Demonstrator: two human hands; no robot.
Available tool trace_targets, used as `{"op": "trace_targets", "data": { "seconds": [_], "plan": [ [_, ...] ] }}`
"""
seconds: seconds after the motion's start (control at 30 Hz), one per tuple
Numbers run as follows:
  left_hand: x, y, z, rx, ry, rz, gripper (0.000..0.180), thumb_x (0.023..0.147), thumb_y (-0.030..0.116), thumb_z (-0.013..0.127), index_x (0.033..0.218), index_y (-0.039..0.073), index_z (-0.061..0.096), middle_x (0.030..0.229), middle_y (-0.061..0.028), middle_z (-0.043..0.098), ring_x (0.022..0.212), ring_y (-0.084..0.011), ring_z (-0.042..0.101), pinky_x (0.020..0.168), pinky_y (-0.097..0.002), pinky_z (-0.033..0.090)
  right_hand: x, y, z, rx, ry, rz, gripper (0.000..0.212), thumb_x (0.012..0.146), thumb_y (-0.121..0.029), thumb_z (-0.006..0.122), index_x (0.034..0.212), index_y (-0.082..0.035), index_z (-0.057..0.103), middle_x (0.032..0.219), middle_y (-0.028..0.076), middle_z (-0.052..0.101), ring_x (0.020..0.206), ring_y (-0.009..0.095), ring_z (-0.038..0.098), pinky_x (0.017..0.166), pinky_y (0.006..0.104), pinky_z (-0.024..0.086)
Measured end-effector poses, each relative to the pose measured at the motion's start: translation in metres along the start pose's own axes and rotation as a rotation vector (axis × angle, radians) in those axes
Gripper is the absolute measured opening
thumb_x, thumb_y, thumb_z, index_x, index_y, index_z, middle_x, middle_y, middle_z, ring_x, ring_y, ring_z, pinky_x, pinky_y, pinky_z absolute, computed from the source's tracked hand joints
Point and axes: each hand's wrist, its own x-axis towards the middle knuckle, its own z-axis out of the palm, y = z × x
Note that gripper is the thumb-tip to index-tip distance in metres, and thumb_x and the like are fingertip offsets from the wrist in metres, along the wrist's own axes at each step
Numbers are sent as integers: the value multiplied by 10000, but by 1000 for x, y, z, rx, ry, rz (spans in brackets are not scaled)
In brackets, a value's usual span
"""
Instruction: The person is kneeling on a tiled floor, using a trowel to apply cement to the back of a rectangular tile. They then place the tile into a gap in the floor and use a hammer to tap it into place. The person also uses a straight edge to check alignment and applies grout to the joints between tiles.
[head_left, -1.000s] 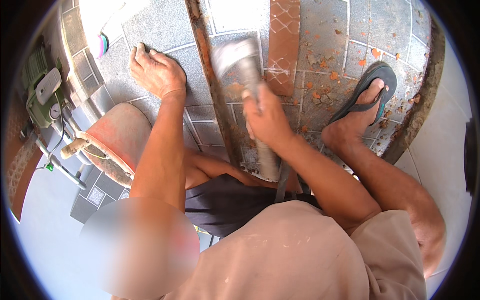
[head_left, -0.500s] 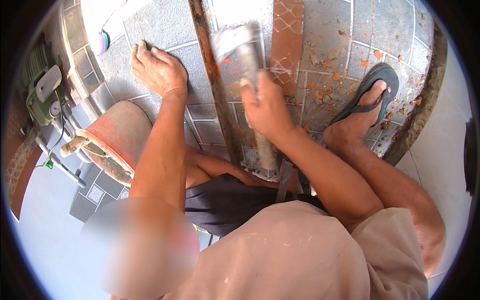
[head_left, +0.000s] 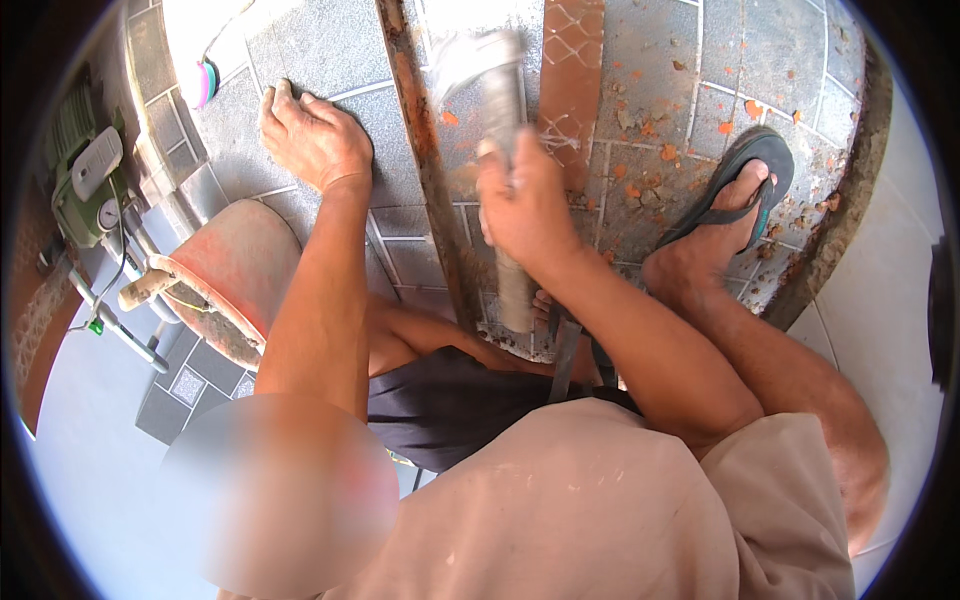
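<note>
The right hand (head_left: 525, 205) grips a hammer (head_left: 500, 150) by its handle, over a rusty bar (head_left: 425, 160). The left hand (head_left: 312, 135) lies flat on the grey tile floor (head_left: 330, 50). A foot in a sandal (head_left: 735, 190) rests near the floor's right edge.

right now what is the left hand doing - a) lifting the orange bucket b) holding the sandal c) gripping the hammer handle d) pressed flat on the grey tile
d: the left hand lies palm down on the grey tile, while the right hand grips the hammer.

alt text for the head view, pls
A person's right hand grips a wooden-handled hammer over a grey tiled floor beside a rusty metal bar. The left hand presses flat on the tiles; a foot in a sandal rests nearby.
</note>
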Motion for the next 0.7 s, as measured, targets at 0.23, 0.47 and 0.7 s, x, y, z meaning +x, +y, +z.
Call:
{"op": "trace_targets", "data": {
  "seconds": [0.23, 0.47, 0.7],
  "plan": [
    [0, -1, -2, 7, -18, 7, 389, 1027, 197, 541, 1373, 35, 616, 1439, -201, 553, 1354, -393, 493, 1153, -518, 368, -9, -16, -4, 48, -13, 114, 279, 1007, -190, 624, 929, 53, 511, 785, 332, 631, 775, 545, 642, 726, 584, 490],
    [0, 0, -3, 21, -12, 8, 395, 1029, 200, 529, 1367, 20, 623, 1432, -215, 552, 1349, -389, 500, 1160, -507, 371, -17, 5, -4, 40, 6, 53, 242, 1061, -192, 582, 980, 18, 493, 704, 169, 586, 553, 280, 580, 490, 424, 459],
    [-1, -3, -3, 25, -17, -2, 393, 1027, 206, 537, 1368, 31, 623, 1432, -209, 553, 1353, -388, 497, 1155, -511, 372, -6, -17, -21, -135, -8, -78, 282, 1024, -189, 599, 954, 66, 500, 802, 342, 619, 787, 552, 647, 714, 566, 517]
  ]
}}
